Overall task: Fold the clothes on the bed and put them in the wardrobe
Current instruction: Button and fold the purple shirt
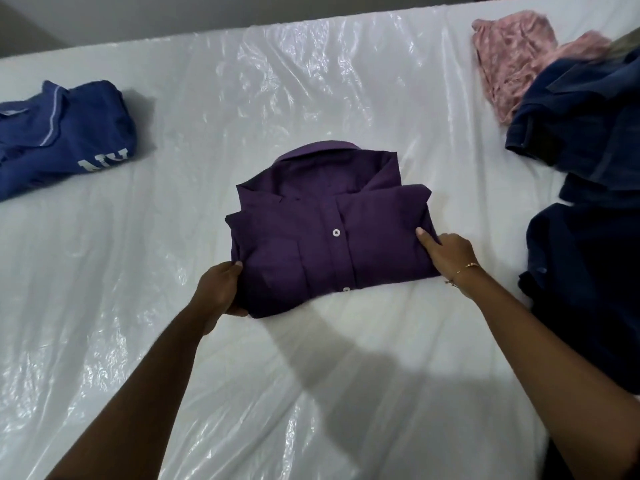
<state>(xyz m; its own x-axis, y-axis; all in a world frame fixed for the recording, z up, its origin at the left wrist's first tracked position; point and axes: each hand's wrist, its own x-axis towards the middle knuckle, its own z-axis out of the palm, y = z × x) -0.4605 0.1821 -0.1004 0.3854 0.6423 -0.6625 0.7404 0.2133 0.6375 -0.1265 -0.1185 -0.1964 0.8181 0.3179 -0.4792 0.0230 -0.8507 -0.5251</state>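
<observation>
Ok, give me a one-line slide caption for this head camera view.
Both hands, left hand and right hand, grip a folded purple shirt on a plastic-covered bed, other clothes lying around.

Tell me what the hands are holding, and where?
The folded purple shirt: left hand grips its near-left corner, right hand its right edge.
</observation>
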